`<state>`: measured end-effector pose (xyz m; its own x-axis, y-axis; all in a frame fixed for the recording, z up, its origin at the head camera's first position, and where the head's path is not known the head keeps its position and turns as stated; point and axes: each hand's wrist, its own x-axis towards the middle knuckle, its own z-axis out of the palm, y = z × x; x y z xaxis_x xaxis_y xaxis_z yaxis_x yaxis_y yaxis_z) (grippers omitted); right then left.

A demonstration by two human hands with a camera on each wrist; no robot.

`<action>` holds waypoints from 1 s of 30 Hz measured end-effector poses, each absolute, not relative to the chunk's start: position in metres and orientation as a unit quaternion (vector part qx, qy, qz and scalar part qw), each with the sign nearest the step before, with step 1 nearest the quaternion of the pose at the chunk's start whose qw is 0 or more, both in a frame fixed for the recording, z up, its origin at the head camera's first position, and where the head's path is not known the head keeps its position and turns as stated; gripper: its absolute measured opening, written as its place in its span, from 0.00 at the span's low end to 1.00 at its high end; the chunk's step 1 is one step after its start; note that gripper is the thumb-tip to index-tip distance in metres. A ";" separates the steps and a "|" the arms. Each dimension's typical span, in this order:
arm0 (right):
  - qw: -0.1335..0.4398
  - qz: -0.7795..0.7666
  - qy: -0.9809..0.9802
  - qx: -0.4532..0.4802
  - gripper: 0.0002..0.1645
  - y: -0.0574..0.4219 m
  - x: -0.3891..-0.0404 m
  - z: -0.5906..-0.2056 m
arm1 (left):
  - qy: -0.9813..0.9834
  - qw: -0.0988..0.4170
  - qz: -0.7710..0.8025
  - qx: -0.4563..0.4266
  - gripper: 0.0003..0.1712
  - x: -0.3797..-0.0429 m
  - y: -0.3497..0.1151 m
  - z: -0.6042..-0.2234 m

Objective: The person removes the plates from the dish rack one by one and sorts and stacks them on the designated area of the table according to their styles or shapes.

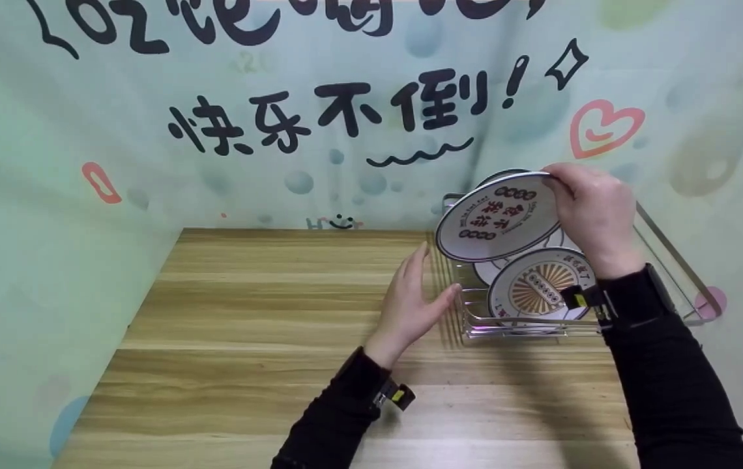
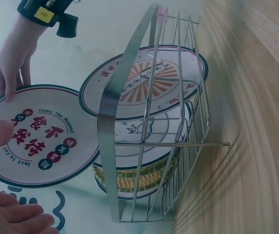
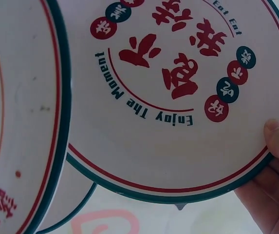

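Observation:
A round white plate [image 1: 498, 218] with red characters and a dark rim is tilted above the wire rack [image 1: 515, 329]. My right hand [image 1: 596, 212] pinches its right edge, thumb on the printed face, as the right wrist view shows on the plate [image 3: 163, 141]. Beside the rack's left end, my left hand [image 1: 410, 306] has its fingers extended and holds nothing. In the left wrist view that hand [image 2: 8, 204] is near the plate, apparently without gripping it. A sunburst-patterned plate [image 1: 541, 286] leans in the rack's front part.
Behind the sunburst plate stand more plates, one with a yellow-green patterned edge [image 2: 134, 180]. The rack sits on a wooden table [image 1: 267, 339] at its right side. A printed cloth backdrop [image 1: 371, 189] rises behind and along both sides.

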<state>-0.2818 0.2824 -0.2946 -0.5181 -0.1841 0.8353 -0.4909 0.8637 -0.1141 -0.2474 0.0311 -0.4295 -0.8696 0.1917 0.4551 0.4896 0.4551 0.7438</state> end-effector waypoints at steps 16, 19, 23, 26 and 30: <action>0.467 0.194 -0.840 0.197 0.05 0.268 -0.269 -0.306 | -0.781 0.227 -0.536 -0.225 0.43 -0.251 0.028 -0.433; 0.464 0.196 -0.840 0.201 0.05 0.267 -0.267 -0.309 | -0.768 0.238 -0.546 -0.234 0.40 -0.252 0.027 -0.435; 0.458 0.208 -0.841 0.201 0.04 0.263 -0.267 -0.314 | -0.762 0.252 -0.549 -0.235 0.37 -0.253 0.025 -0.436; 0.453 0.219 -0.841 0.198 0.04 0.261 -0.267 -0.318 | -0.759 0.259 -0.551 -0.232 0.34 -0.253 0.023 -0.436; 0.452 0.225 -0.841 0.194 0.04 0.257 -0.267 -0.322 | -0.752 0.269 -0.556 -0.231 0.29 -0.254 0.021 -0.436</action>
